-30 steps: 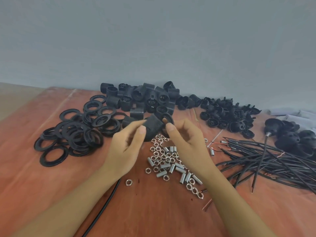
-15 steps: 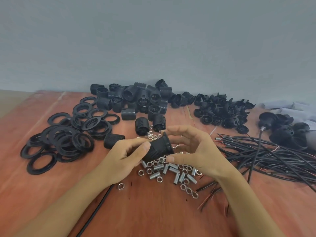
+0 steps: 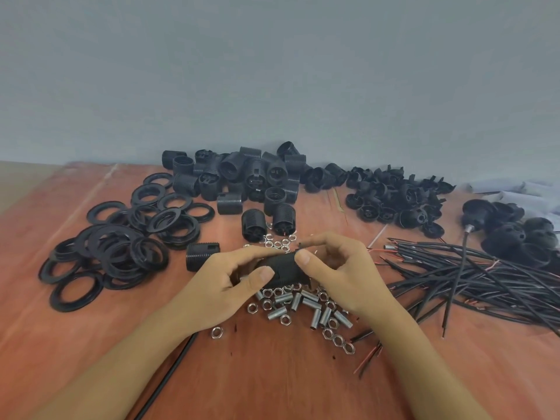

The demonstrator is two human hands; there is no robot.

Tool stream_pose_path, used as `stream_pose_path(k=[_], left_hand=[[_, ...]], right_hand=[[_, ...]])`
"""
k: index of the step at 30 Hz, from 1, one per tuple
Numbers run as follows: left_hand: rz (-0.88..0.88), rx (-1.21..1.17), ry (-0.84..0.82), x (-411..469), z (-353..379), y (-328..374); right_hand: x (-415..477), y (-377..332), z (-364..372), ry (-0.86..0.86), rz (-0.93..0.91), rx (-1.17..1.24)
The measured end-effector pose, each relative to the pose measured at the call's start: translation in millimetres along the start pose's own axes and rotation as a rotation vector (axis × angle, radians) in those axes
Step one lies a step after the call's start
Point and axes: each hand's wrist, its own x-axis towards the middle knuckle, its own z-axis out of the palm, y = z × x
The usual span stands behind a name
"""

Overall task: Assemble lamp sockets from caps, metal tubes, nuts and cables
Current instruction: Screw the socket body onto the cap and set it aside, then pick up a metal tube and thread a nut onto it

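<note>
A black threaded lamp socket point(image 3: 285, 268) lies sideways between my two hands, just above the table. My left hand point(image 3: 224, 283) grips its left end with thumb and curled fingers. From the right, my right hand point(image 3: 339, 268) pinches the other end with thumb and fingertips. A black cable point(image 3: 169, 371) trails from under my left wrist toward the near edge. Below the hands lie several metal tubes point(image 3: 306, 304) and nuts point(image 3: 336, 339). Black cables point(image 3: 485, 277) are heaped at the right.
Black rings point(image 3: 121, 247) are piled at the left. Loose threaded socket bodies point(image 3: 242, 177) stack along the wall, and black caps point(image 3: 397, 198) lie right of them. Finished capped pieces point(image 3: 515, 231) sit far right. The wooden table point(image 3: 272, 383) is bare near me.
Both hands have lowered the socket toward the pile of tubes and nuts. My right hand has closed in from an open cupped pose to pinch the socket's right end.
</note>
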Motion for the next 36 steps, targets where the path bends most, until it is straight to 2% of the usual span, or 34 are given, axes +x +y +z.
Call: stream_pose_path(k=[6,12,18,22,25,31,36], left_hand=[[0.047,0.207,0.093,0.4,-2.5,-1.6],[0.059,0.171,0.089,0.3,-0.2,-4.0],[0.023,0.055,0.186,2.4,-0.3,-1.7],[0.003,0.018,0.210,3.7,-1.1,-3.8],[0.006,0.031,0.220,3.9,-1.4,-5.6],[-0.036,0.021,0.281,5.0,-4.7,-10.6],[-0.033,0.038,0.298,5.6,-4.0,-10.0]], right_hand=[[0.1,2.6,5.5,0.090,0.000,-0.050],[-1.4,2.2,11.1,0.274,-0.109,-0.316],[-1.6,2.5,14.0,0.268,-0.103,-0.179],[0.4,-1.5,16.1,0.326,-0.107,-0.110],[0.5,0.8,14.6,0.211,-0.074,-0.033],[-0.1,-7.0,12.0,0.384,-0.067,0.177],[-3.3,-8.6,20.5,0.233,-0.003,0.095]])
